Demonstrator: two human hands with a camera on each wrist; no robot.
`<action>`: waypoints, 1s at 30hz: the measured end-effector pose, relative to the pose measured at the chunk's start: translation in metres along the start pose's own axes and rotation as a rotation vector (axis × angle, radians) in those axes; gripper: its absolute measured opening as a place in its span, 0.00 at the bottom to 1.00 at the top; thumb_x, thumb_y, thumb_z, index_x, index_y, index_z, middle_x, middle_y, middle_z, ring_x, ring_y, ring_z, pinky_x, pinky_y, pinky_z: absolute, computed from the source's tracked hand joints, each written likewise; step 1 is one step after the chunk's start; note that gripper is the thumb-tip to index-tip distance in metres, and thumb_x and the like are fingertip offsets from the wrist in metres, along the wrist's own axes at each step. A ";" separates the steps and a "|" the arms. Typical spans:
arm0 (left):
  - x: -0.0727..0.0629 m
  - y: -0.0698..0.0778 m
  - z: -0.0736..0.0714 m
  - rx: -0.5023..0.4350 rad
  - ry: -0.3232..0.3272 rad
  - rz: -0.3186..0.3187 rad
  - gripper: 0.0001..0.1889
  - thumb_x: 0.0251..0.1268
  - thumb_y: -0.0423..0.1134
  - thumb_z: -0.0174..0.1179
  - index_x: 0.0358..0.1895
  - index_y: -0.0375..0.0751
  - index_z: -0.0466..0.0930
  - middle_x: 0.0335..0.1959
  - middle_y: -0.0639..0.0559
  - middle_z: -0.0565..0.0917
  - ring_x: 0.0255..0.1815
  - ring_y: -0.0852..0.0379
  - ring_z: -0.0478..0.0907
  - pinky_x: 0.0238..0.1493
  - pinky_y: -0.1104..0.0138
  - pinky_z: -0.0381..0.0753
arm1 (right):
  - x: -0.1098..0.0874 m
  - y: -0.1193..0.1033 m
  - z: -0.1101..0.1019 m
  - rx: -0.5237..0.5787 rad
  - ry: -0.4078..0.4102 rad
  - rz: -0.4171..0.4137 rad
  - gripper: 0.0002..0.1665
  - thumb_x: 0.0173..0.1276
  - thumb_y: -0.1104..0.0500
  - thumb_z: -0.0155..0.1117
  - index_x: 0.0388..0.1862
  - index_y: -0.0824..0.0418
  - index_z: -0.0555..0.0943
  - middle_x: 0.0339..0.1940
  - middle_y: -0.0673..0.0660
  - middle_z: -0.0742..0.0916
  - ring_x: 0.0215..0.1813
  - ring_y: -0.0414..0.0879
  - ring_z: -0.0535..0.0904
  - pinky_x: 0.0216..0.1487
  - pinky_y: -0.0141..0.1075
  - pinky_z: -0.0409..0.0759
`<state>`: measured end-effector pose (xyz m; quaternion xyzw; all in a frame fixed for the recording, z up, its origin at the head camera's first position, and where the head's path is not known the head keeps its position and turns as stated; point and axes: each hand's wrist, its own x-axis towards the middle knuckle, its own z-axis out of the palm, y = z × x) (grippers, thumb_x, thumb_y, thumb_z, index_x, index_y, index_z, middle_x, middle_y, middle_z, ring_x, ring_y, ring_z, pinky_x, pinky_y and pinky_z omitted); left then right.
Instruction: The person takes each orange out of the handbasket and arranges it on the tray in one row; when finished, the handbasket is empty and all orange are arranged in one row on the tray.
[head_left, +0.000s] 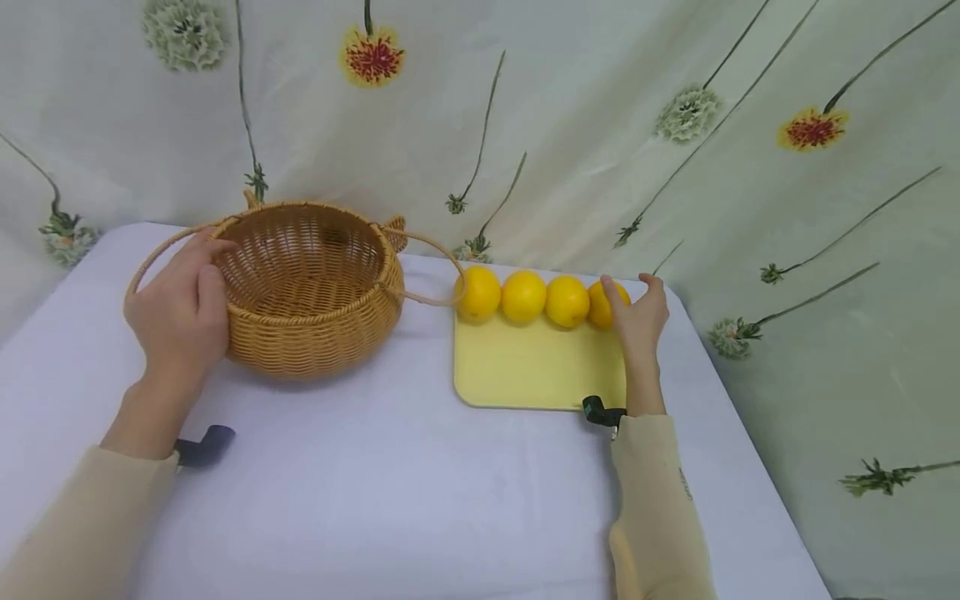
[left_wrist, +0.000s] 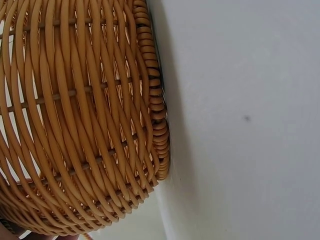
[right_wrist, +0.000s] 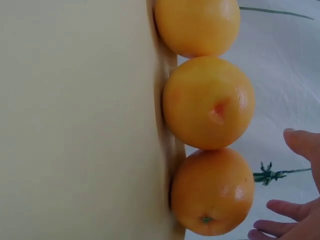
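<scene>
My left hand [head_left: 183, 304] holds the left rim of a round wicker basket [head_left: 318, 337], its fingers hooked over the edge. In the left wrist view the basket's woven side [left_wrist: 75, 110] fills the left half, and a bit of the hand peeks in at the bottom corner. Several oranges stand in a row along the far edge of a yellow tray [head_left: 536, 367]. Around the rightmost orange [head_left: 603, 302] my right hand [head_left: 640, 321] reaches with thumb and fingers spread. The right wrist view shows a gap between those fingers and the nearest orange [right_wrist: 212, 192].
One loop handle [head_left: 431, 298] of the basket folds outward to the right, overlapping the leftmost orange [head_left: 480, 292] in the head view. A white cloth [head_left: 390, 492] covers the table. Behind its far edge hangs a flower-printed curtain [head_left: 585, 167].
</scene>
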<state>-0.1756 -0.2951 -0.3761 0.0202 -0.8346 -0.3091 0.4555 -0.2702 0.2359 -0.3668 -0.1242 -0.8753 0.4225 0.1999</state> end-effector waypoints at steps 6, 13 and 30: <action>-0.010 -0.003 0.002 -0.014 -0.004 0.002 0.25 0.75 0.43 0.40 0.53 0.37 0.89 0.62 0.46 0.87 0.56 0.32 0.87 0.39 0.83 0.56 | -0.009 -0.017 0.001 -0.047 -0.047 -0.152 0.49 0.74 0.37 0.65 0.82 0.61 0.62 0.87 0.63 0.58 0.87 0.61 0.51 0.84 0.57 0.51; -0.007 0.002 0.000 -0.005 -0.016 0.050 0.23 0.75 0.42 0.42 0.52 0.38 0.89 0.61 0.45 0.88 0.57 0.34 0.87 0.43 0.66 0.70 | -0.027 -0.014 -0.020 -0.207 -0.179 -0.309 0.56 0.75 0.32 0.60 0.88 0.60 0.51 0.90 0.62 0.44 0.89 0.63 0.37 0.81 0.67 0.46; 0.018 0.018 -0.034 0.077 -0.134 0.064 0.18 0.76 0.43 0.56 0.46 0.32 0.90 0.62 0.38 0.86 0.67 0.35 0.81 0.65 0.69 0.74 | -0.035 0.012 -0.046 -0.358 -0.324 -0.410 0.59 0.76 0.31 0.58 0.89 0.55 0.43 0.90 0.62 0.37 0.89 0.67 0.31 0.77 0.74 0.41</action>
